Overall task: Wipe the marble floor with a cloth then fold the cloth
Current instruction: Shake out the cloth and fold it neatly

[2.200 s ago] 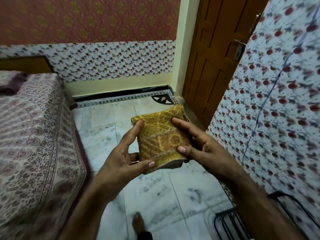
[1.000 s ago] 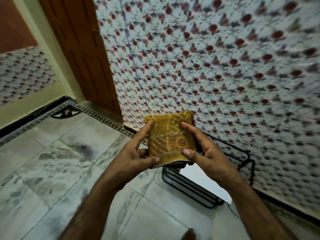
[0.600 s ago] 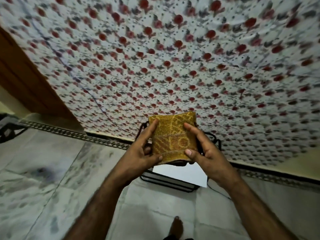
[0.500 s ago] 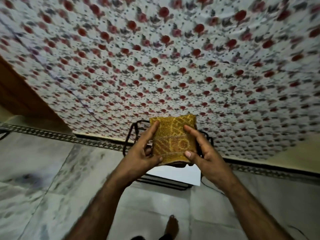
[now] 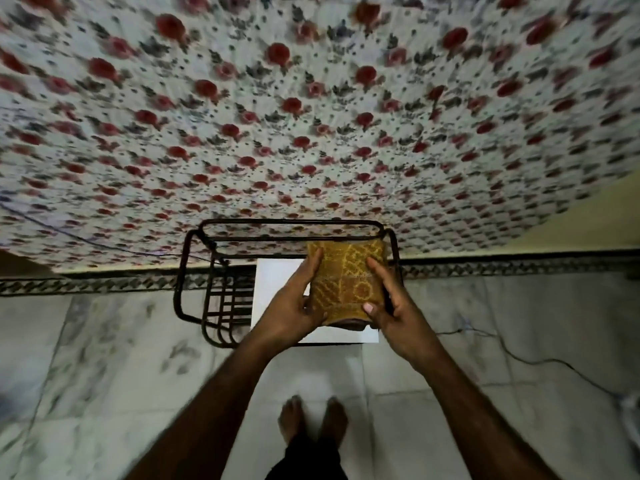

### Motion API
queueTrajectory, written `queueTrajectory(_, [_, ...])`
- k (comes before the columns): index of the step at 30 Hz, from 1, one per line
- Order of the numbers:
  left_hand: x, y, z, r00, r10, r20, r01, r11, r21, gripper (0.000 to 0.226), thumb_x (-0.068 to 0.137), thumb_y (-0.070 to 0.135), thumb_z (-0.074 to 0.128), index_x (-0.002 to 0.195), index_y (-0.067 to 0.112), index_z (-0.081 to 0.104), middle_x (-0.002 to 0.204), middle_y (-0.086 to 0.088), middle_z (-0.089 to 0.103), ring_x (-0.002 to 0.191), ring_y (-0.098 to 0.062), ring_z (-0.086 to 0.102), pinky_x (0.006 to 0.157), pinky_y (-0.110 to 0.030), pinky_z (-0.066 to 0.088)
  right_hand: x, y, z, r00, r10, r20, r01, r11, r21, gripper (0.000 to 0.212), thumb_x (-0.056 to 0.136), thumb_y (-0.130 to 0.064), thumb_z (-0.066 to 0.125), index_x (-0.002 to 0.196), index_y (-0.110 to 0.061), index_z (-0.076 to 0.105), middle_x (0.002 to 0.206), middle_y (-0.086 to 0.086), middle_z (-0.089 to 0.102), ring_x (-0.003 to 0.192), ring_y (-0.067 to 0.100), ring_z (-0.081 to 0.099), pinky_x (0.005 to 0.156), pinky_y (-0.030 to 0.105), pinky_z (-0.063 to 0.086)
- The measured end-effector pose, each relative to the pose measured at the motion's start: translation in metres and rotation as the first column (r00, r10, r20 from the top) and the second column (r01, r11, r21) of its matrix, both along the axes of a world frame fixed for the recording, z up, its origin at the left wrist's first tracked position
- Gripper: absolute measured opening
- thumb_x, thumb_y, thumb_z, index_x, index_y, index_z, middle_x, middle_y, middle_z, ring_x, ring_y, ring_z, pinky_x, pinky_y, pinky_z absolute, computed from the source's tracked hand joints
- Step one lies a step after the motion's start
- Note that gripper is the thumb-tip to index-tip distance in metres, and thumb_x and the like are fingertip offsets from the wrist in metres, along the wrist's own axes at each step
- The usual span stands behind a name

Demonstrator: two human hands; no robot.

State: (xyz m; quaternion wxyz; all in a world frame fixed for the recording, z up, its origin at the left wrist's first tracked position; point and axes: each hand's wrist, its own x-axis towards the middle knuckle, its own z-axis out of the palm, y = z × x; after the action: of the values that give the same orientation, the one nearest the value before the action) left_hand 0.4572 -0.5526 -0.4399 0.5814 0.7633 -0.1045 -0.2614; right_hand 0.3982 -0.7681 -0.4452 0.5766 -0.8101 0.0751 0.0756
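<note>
A yellow patterned cloth (image 5: 346,282), folded into a thick square, is held between both hands in front of me. My left hand (image 5: 294,303) grips its left edge, thumb under the near corner and fingers along the side. My right hand (image 5: 391,306) grips its right edge, thumb pressed on the near right corner. The cloth hangs over the right part of a dark metal rack (image 5: 194,271) that stands against the wall. White-grey marble floor (image 5: 104,358) spreads below.
A white flat sheet (image 5: 277,285) lies on the rack under the cloth. The flower-patterned wall (image 5: 311,116) rises just behind the rack. A thin cable (image 5: 519,358) runs across the floor on the right. My bare feet (image 5: 313,420) stand close to the rack.
My view has swung from the door side to face the wall and rack. Both hands with the folded cloth have come down over the rack's right part. The grip is unchanged.
</note>
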Motion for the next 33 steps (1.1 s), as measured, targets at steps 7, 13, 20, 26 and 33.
queueTrajectory(7, [0.042, -0.024, -0.126, 0.99, -0.086, 0.113, 0.062, 0.977, 0.202, 0.103, 0.086, 0.013, 0.068, 0.16, 0.037, 0.0, 0.17, 0.008, 0.008, 0.15, -0.019, 0.032, 0.112, -0.044, 0.046, 0.044, -0.013, -0.124, 0.997, -0.016, -0.077, 0.008, 0.995, -0.096, 0.074, 0.101, -0.004, 0.056, 0.151, -0.05, 0.027, 0.163, -0.008, 0.031, 0.148, 0.013, 0.034, 0.121, 0.045, 0.037])
queueTrajectory(13, [0.065, -0.045, -0.239, 0.986, -0.154, 0.063, 0.134, 0.96, 0.244, 0.104, 0.09, 0.013, 0.073, 0.161, 0.02, -0.001, 0.164, 0.006, 0.013, 0.141, -0.013, 0.036, 0.105, -0.02, 0.047, 0.064, -0.027, -0.23, 0.992, -0.028, -0.123, 0.005, 0.983, -0.185, 0.076, 0.098, 0.001, 0.059, 0.154, -0.038, 0.026, 0.165, 0.002, 0.03, 0.148, 0.013, 0.03, 0.121, 0.032, 0.029])
queueTrajectory(20, [0.069, -0.068, -0.321, 0.981, -0.195, 0.007, 0.186, 0.943, 0.276, 0.109, 0.087, 0.017, 0.077, 0.159, 0.018, -0.005, 0.168, -0.008, 0.016, 0.148, -0.024, 0.033, 0.114, -0.04, 0.041, 0.069, -0.039, -0.31, 0.977, -0.019, -0.214, -0.036, 0.967, -0.253, 0.077, 0.096, 0.005, 0.059, 0.159, -0.025, 0.026, 0.167, 0.005, 0.026, 0.148, 0.015, 0.026, 0.117, 0.025, 0.025])
queueTrajectory(26, [0.069, -0.072, -0.356, 0.981, -0.186, 0.055, 0.156, 0.924, 0.348, 0.112, 0.081, 0.043, 0.074, 0.161, 0.019, 0.0, 0.169, -0.009, 0.014, 0.146, -0.033, 0.038, 0.109, -0.051, 0.047, 0.073, -0.042, -0.342, 0.964, -0.017, -0.264, -0.054, 0.964, -0.26, 0.079, 0.097, 0.004, 0.057, 0.16, -0.028, 0.023, 0.166, 0.006, 0.024, 0.151, 0.021, 0.026, 0.116, 0.023, 0.026])
queueTrajectory(33, [0.054, -0.086, -0.361, 0.95, -0.284, 0.128, 0.097, 0.66, 0.745, 0.103, 0.088, 0.067, 0.055, 0.162, 0.015, 0.007, 0.168, -0.022, -0.003, 0.14, -0.052, 0.037, 0.102, -0.058, 0.049, 0.071, -0.033, -0.344, 0.948, -0.064, -0.313, -0.102, 0.868, -0.487, 0.081, 0.093, -0.025, 0.071, 0.16, -0.027, 0.025, 0.155, 0.017, 0.029, 0.135, 0.042, 0.046, 0.106, 0.051, 0.05])
